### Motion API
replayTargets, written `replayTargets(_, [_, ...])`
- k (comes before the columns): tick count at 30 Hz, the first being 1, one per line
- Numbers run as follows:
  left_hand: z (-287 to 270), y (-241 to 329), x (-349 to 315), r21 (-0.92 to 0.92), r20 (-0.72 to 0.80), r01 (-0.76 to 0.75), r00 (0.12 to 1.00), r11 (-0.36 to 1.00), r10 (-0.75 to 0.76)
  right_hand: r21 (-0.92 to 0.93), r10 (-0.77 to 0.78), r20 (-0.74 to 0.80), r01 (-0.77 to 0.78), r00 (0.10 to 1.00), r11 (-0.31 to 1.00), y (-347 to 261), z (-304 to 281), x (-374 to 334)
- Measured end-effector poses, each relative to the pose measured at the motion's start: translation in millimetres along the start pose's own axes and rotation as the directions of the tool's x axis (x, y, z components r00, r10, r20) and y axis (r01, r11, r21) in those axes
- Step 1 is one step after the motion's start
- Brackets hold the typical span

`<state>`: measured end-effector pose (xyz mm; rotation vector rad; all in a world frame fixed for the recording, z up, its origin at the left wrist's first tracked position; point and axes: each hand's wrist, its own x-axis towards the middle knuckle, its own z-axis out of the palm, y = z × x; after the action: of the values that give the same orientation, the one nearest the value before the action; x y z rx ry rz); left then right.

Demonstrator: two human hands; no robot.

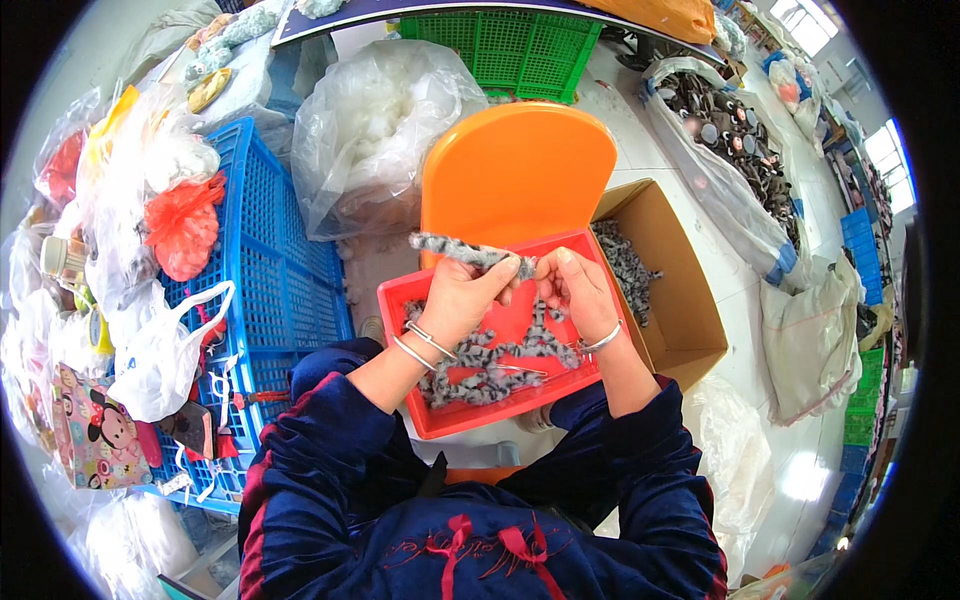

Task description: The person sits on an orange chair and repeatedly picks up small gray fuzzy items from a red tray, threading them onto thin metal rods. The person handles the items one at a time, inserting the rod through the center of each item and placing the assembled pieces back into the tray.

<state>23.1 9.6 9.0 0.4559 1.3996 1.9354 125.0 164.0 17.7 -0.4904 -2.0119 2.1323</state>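
A narrow grey-and-black plush strip (450, 246) is pinched between the thumb and fingers of my left hand (465, 295), one end sticking out to the left. Close by on the right, my right hand (580, 288) has its fingertips pressed together at the strip's other end. Both hands are over a red plastic tray (428, 425) across my lap. Several more plush strips (465, 385) of the same fabric lie in the tray. Among them is a thin metal tool (522, 370), its kind unclear.
An orange chair (515, 165) stands beyond the tray. To its right, a cardboard box (690, 330) holds more plush pieces. A blue crate (285, 270) loaded with bags is on my left; a clear bag of white stuffing (380, 120) lies behind. A green crate (500, 45) stands at the back.
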Motion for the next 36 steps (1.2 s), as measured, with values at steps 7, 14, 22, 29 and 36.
replayTargets(7, [2.7,4.1,-6.8,-0.126,0.018,0.103,0.995,0.987,-0.101,0.077,-0.030,0.198,0.015,0.980,0.997,4.1,8.5,-1.0])
replayTargets(14, [4.5,-5.2,-5.4,-0.130,-0.010,0.105,0.994,0.986,-0.108,0.151,-0.067,0.110,0.050,0.992,0.987,19.0,13.6,1.2])
replayTargets(22, [2.2,-5.5,-6.3,-0.110,-0.031,0.096,0.995,0.989,-0.100,0.202,-0.079,0.136,0.051,0.987,0.978,24.1,16.1,3.7])
replayTargets(29, [8.9,-3.4,-5.6,-0.094,-0.058,0.083,0.994,0.992,-0.089,0.103,-0.098,0.052,0.092,0.994,0.990,21.7,20.2,1.2])
replayTargets(36, [20.3,-10.3,-2.1,-0.079,-0.031,0.066,0.997,0.995,-0.068,-0.086,-0.192,-0.066,0.186,0.979,0.979,9.9,19.0,-5.5])
